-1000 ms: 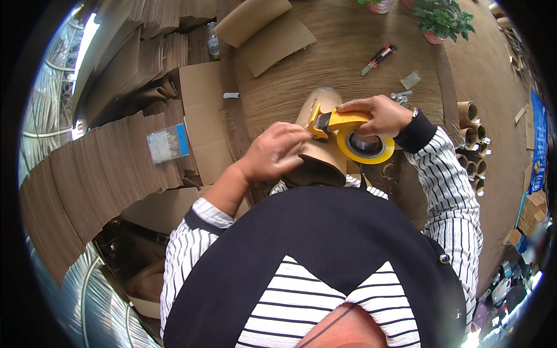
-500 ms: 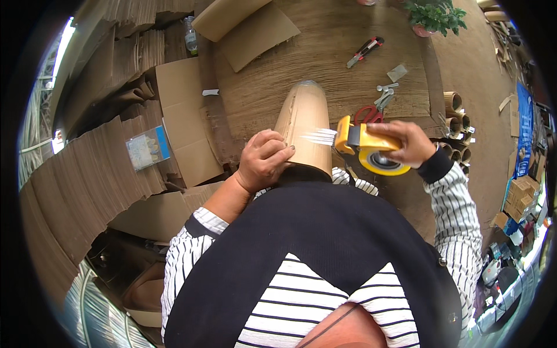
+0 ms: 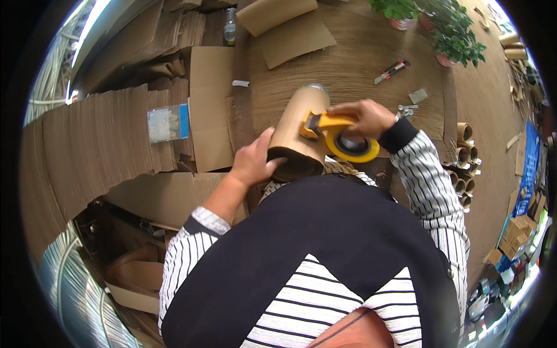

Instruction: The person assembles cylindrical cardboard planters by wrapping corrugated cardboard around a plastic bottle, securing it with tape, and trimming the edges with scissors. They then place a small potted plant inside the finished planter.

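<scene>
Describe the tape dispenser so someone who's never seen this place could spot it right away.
Start with the wooden table, then find the thick brown cardboard tube with the left hand at its open end. The tape dispenser is in the right hand, its front end over the tube. Its bright yellow body and round, dark-centred roll set it apart from the brown tube.

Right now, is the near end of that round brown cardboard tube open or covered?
Open: the round brown cardboard tube shows a dark hollow there, beside the bare left hand.
</scene>
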The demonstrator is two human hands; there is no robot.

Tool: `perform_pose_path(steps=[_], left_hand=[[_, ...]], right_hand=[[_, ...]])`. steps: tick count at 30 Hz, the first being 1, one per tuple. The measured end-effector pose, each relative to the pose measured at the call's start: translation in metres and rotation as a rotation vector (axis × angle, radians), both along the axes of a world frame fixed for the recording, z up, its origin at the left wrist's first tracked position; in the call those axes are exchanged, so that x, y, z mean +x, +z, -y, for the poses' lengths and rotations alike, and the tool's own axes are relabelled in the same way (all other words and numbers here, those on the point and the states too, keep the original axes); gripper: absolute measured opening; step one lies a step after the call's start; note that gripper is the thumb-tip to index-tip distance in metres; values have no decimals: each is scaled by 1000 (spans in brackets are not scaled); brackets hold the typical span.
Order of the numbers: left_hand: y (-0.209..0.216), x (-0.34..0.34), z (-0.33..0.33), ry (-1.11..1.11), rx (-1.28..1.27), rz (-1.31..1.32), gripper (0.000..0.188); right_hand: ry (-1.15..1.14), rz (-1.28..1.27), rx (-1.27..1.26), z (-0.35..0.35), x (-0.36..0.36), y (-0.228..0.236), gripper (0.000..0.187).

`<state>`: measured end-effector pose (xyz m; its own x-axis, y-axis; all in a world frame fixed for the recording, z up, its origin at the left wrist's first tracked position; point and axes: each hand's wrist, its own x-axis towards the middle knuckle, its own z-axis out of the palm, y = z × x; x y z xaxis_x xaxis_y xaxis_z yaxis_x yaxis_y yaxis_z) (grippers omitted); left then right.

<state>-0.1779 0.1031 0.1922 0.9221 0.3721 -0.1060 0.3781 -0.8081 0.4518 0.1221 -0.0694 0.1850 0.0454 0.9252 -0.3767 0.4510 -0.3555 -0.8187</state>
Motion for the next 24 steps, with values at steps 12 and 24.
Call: perform_pose_path(steps=[12, 24], left_hand=[[-93, -83, -2, 426, -259, 146, 48], [-35, -56, -34, 237, -58, -28, 64]], right_hand=[[126, 258, -88, 13, -32, 14, 59], [540, 391, -51, -156, -50, 30, 51]])
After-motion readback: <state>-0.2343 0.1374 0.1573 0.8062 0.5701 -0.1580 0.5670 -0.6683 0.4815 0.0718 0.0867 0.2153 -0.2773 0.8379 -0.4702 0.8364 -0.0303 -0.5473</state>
